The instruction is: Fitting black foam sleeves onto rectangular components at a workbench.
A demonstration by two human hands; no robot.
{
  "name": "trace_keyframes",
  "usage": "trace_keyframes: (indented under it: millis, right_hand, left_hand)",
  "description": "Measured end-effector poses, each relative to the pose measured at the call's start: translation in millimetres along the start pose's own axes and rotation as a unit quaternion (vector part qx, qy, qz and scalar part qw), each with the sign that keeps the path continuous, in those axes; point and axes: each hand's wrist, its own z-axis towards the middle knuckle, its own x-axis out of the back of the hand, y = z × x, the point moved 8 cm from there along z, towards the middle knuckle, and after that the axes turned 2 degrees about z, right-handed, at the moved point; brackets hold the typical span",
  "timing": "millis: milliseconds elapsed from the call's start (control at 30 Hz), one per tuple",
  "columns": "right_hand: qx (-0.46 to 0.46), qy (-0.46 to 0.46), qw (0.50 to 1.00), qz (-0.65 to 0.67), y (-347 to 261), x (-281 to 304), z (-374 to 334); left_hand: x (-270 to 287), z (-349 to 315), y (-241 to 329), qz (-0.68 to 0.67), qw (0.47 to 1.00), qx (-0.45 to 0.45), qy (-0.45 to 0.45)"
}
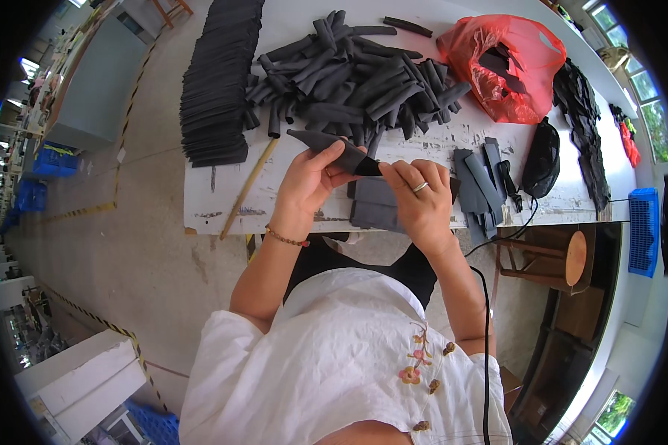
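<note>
My left hand pinches a dark grey fabric piece between thumb and fingers, just above the table's near edge. The piece looks folded or tubular, and its pointed end sticks out to the left. Closed on the right end of the same piece is my right hand, which wears a ring; its fingertips are partly hidden. Beneath the hands, flat dark grey pieces lie at the table edge. Beyond them spreads a heap of rolled dark grey fabric tubes.
A tall stack of flat dark pieces stands left, beside a wooden stick. To the right are a red plastic bag, grey strips and a shiny black object. A black cable hangs beside my right arm. A wooden stool stands right.
</note>
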Motion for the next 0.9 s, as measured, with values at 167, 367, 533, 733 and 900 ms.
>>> trace_keyframes:
  millis: [167,367,533,733,900]
  right_hand:
    - [0.005,-0.006,1.000,-0.017,-2.8,-0.5,-2.2]
    - [-0.076,0.021,0.997,-0.018,-10.6,-14.3,-8.1]
    - [-0.092,0.038,0.991,0.090,-23.9,-19.9,-10.0]
    - [-0.127,-0.025,0.980,0.150,-12.2,-27.3,-26.4]
    - [-0.114,-0.037,0.977,0.179,-18.3,-23.1,-1.1]
  left_hand:
    - [-6.9,-2.6,-2.2,0.003,1.000,-0.030,-0.003]
    - [-24.4,-21.3,1.0,0.044,0.989,-0.137,0.037]
    - [-39.5,-21.3,-0.7,-0.055,0.986,-0.148,-0.057]
    - [-40.6,-17.2,-5.4,-0.014,0.977,-0.197,-0.078]
    - [-49.9,-20.2,-20.2,-0.060,0.983,-0.153,-0.087]
